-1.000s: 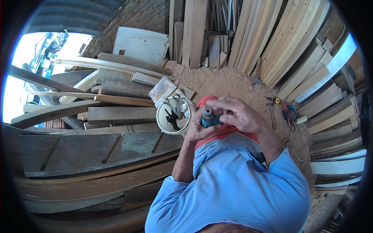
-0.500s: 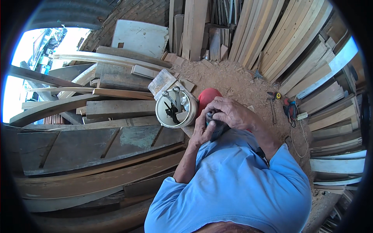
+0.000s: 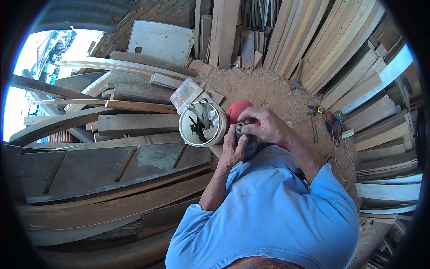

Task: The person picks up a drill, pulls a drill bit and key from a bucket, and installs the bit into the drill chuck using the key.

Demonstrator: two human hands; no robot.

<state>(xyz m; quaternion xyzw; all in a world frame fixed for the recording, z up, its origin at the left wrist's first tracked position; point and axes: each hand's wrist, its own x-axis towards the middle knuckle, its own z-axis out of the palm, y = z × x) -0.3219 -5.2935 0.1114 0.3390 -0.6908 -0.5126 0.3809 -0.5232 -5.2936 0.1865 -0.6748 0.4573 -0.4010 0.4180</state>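
A power drill [image 3: 249, 151] was held upright between the person's two hands, just above the lap, its rounded metal chuck [image 3: 240, 127] pointing up toward the head. The left hand [image 3: 233, 151] was wrapped around the drill's front end, thumb along the near side; the right hand [image 3: 267, 126] had its fingers curled over the chuck, the thumb against it, though whether it pinched anything small there could not be told. One drill was in view, its body dark, bluish and smooth. One white round bucket [image 3: 187, 133] stood by the left edge of the floor [image 3: 268, 89], near the left hand, and in it were two metal tools [image 3: 204, 112] with rounded ends, one black object [image 3: 197, 131] of unclear kind, and other pieces hard to make out. Red cloth [image 3: 239, 110] showed just beyond the hands. The floor was covered in fine, crumbly, tan sawdust. Near its right edge lay one red-and-blue power tool [image 3: 333, 129] with a thin pale cord [image 3: 353, 166]. Long straight-sawn boards [image 3: 336, 40] leaned along the far right edge, too many to count, and rough grey-brown timbers [image 3: 139, 125] were piled on the left beneath one flat white panel [image 3: 161, 45].
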